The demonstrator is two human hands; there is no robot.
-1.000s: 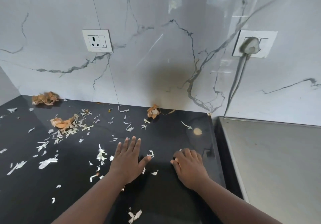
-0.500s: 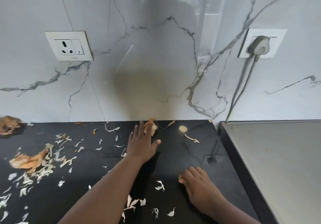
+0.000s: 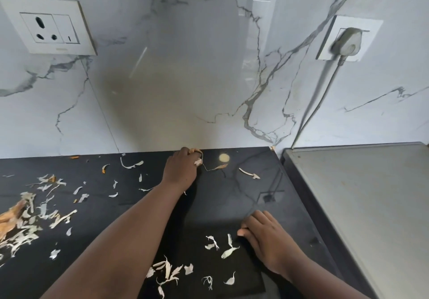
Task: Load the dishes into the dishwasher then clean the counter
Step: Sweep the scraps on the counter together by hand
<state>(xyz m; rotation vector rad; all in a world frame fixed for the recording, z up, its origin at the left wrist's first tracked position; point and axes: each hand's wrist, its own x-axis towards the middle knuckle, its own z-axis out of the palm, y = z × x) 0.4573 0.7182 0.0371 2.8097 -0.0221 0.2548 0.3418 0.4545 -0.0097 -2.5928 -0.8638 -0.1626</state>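
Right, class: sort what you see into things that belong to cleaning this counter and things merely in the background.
Part of the job: left hand, onion skin, scattered peelings, counter, right hand.

Background: empty socket, plug, steel surface.

Two hands: the left hand (image 3: 180,168) at the wall edge, the right hand (image 3: 267,240) nearer the viewer. One black bench (image 3: 232,196). Two wall sockets: a left socket (image 3: 50,28) and a right socket (image 3: 348,39) carrying one plug (image 3: 348,43) with one cord (image 3: 318,94). Peel scraps (image 3: 46,215) too numerous to count. One grey appliance top (image 3: 362,205).
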